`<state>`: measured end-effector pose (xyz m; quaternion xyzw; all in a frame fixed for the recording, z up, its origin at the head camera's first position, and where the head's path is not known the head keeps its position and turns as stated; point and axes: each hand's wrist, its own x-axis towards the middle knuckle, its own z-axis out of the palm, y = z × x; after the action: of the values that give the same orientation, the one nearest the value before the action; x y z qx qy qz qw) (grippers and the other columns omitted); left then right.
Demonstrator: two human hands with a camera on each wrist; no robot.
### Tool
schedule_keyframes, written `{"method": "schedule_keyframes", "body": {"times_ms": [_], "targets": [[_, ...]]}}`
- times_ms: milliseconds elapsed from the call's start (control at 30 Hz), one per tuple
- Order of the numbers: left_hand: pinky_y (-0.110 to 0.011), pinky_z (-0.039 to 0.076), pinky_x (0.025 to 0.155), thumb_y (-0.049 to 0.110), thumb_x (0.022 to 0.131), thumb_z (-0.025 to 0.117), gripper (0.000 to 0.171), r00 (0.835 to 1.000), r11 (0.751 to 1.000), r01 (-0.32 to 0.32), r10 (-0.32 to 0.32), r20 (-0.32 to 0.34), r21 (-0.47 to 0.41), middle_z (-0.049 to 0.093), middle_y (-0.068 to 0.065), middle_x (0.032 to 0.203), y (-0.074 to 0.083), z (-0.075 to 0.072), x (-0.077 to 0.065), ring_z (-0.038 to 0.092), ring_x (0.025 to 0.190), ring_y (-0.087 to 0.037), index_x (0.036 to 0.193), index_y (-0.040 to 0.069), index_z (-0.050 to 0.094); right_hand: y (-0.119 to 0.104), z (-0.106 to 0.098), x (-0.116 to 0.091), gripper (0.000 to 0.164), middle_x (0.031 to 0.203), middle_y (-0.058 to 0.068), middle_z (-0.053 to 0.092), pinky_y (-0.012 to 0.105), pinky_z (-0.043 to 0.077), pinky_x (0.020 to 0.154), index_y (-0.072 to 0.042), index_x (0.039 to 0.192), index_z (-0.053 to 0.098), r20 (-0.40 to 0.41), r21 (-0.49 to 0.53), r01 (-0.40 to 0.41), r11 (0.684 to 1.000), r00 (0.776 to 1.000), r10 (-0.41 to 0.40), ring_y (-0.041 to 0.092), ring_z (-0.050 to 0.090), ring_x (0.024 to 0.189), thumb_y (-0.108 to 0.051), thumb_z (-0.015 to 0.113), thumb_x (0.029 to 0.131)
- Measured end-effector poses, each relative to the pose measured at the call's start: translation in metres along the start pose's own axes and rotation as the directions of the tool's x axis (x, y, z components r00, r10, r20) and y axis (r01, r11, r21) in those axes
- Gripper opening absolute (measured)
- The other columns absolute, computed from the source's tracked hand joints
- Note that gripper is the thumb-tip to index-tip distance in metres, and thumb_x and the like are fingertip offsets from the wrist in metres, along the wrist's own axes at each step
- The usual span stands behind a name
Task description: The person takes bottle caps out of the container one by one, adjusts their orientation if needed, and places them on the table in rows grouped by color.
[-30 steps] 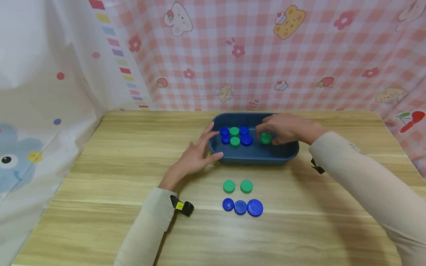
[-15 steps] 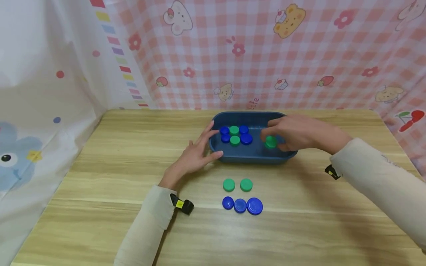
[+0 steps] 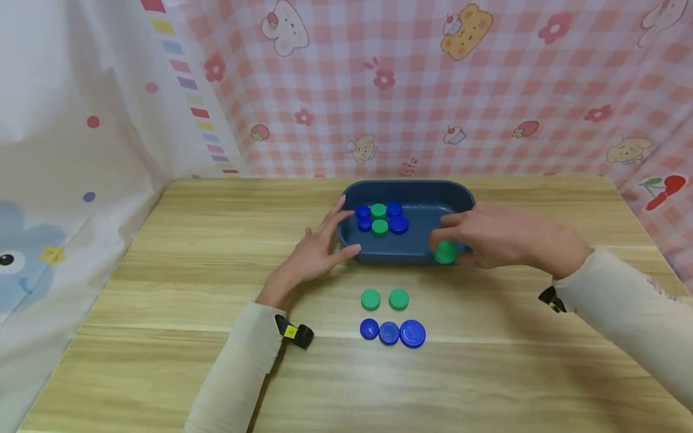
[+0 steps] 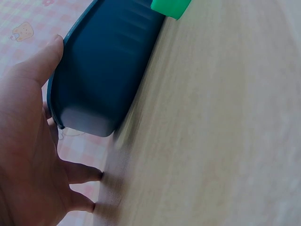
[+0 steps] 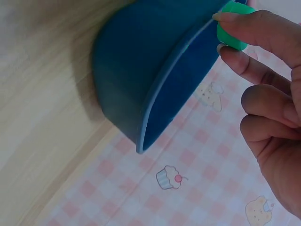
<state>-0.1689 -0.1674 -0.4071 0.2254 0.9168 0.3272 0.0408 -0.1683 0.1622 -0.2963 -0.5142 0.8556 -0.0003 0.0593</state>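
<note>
A dark blue tray (image 3: 411, 255) stands at the back of the table, several blue and green bottle caps in its left half. My left hand (image 3: 311, 255) holds the tray's left end, thumb at the front rim and fingers spread toward the back. In the left wrist view the thumb (image 4: 54, 52) lies on the rim, and two lower fingertips reach down by the table. My right hand (image 3: 500, 237) pinches a green bottle cap (image 3: 446, 252) between thumb and finger, over the tray's front right rim. The right wrist view shows this green cap (image 5: 233, 28) between the fingertips.
Two green caps (image 3: 399, 299) lie side by side in front of the tray. Nearer still, a row has three blue caps (image 3: 390, 333). A pink checked cloth (image 3: 325, 150) hangs behind the wooden table (image 3: 216, 240).
My right hand has lifted the green cap from the tray floor and carried it right and toward the front rim. My left hand has stayed at the tray.
</note>
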Motion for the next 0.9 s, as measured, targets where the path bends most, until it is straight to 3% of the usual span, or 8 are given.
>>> {"method": "schedule_keyframes", "body": {"times_ms": [233,533,900], "targets": [[-0.073,0.006,0.101,0.069,0.089,0.041,0.077,1.0,1.0,-0.002,0.002,-0.001,-0.004,-0.011,0.018,0.158,0.0,-0.001,0.0,0.018,0.142,-0.029,0.151,0.028,0.021,-0.014,0.011,-0.002,0.035,0.084,-0.011,0.051,0.022,0.041,0.052,-0.03,0.107,0.061,-0.002,0.061,0.028,0.998,1.0,-0.028,0.006,0.043,0.054,-0.014,0.078,0.081],[-0.073,0.006,0.101,0.073,0.087,0.039,0.08,1.0,1.0,-0.009,0.009,-0.005,-0.01,-0.009,0.016,0.158,0.001,-0.002,-0.002,0.02,0.142,-0.03,0.15,0.026,0.022,-0.024,0.026,-0.001,0.028,0.082,-0.011,0.048,0.021,0.034,0.046,-0.028,0.107,0.062,0.018,0.085,0.031,0.996,0.999,-0.032,0.005,0.039,0.05,-0.021,0.075,0.084],[-0.073,0.006,0.101,0.071,0.088,0.04,0.078,1.0,1.0,-0.013,0.013,-0.005,-0.012,-0.008,0.015,0.158,0.001,-0.001,-0.001,0.019,0.142,-0.028,0.15,0.027,0.021,-0.031,0.05,0.003,0.03,0.084,-0.011,0.051,0.021,0.038,0.051,-0.024,0.107,0.063,0.068,0.161,0.042,0.986,0.996,-0.054,0.007,0.043,0.059,-0.014,0.075,0.082]]}}
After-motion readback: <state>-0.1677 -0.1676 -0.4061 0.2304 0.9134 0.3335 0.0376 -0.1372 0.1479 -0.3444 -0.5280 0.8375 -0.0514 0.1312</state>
